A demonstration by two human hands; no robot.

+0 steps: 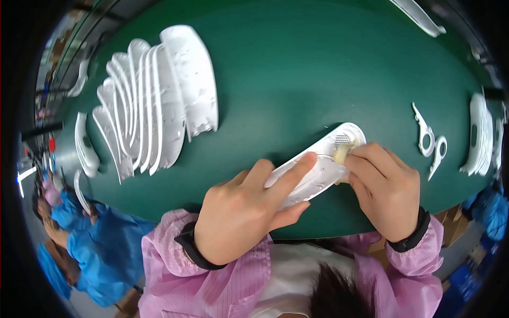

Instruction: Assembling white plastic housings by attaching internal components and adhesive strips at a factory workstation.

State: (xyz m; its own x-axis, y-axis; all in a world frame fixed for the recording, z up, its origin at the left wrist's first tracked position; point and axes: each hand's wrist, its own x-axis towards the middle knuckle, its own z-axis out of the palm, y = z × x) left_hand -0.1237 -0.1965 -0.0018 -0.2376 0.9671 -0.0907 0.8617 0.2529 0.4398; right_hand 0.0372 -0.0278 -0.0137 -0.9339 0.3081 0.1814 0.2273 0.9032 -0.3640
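A white curved plastic shell with a small grille near its far end is held tilted, hollow side up, above the green table. My left hand grips its near end, index finger laid along the inside and thumb at the lower edge. On the shell's right rim, my right hand is closed in a pinch. Pale yellow material shows at its fingertips, looking like finger cots, though I cannot tell for certain. The fingertips partly hide the rim there.
Several nested white shells lie at the far left, with a white curved piece beside them. White ring-handled pieces lie to the right. A stack of white parts stands at the right edge. A person in blue sits at left.
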